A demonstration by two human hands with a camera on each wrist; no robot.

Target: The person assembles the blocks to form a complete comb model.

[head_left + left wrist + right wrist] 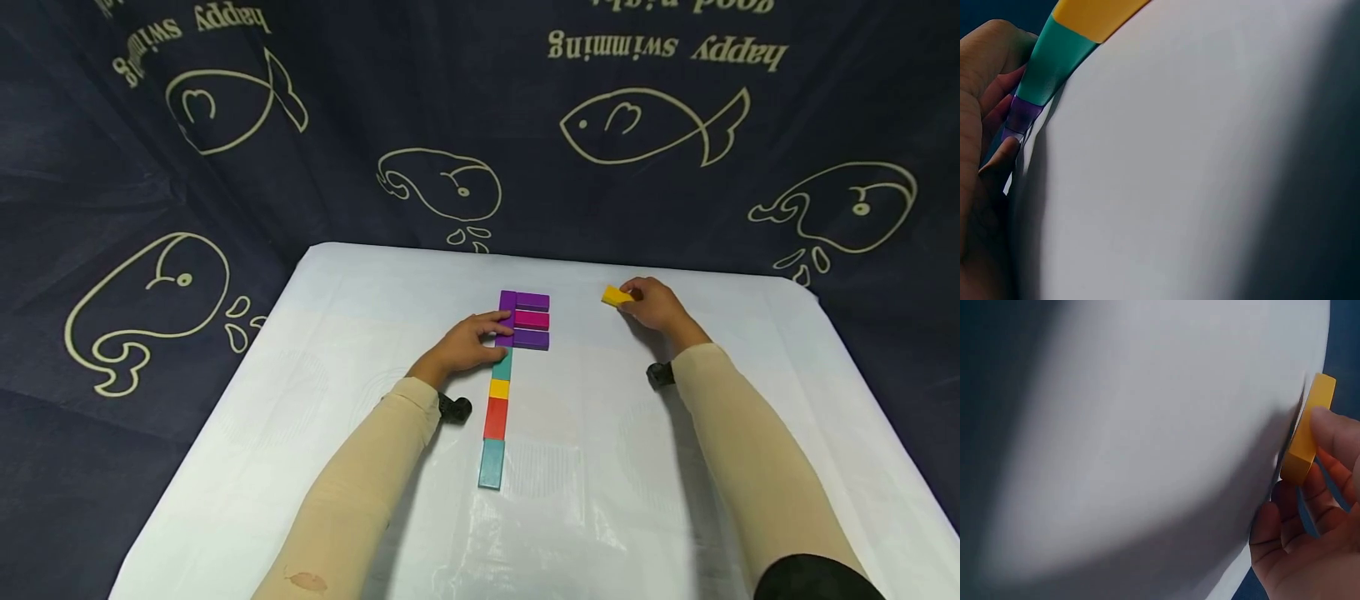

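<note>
My left hand [470, 342] rests beside a straight column of coloured blocks, its fingertips touching the upright purple block [507, 298] and its thumb against the green block [502, 367]. In the left wrist view the green block [1057, 59] adjoins a yellow one, and the purple block is partly hidden by fingers. Two purple blocks and a magenta block [532, 321] lie sideways, ends against the upright purple block's right side. Out to the right, my right hand [656, 305] pinches a yellow block [1310, 428] between thumb and fingers, low over the tabletop.
Below the green block the column runs on with a small yellow block [499, 389], a red block [496, 418] and a light blue block [491, 464]. They lie on a white-covered table [585, 533]. A dark curtain [517, 108] with fish drawings hangs behind its far edge.
</note>
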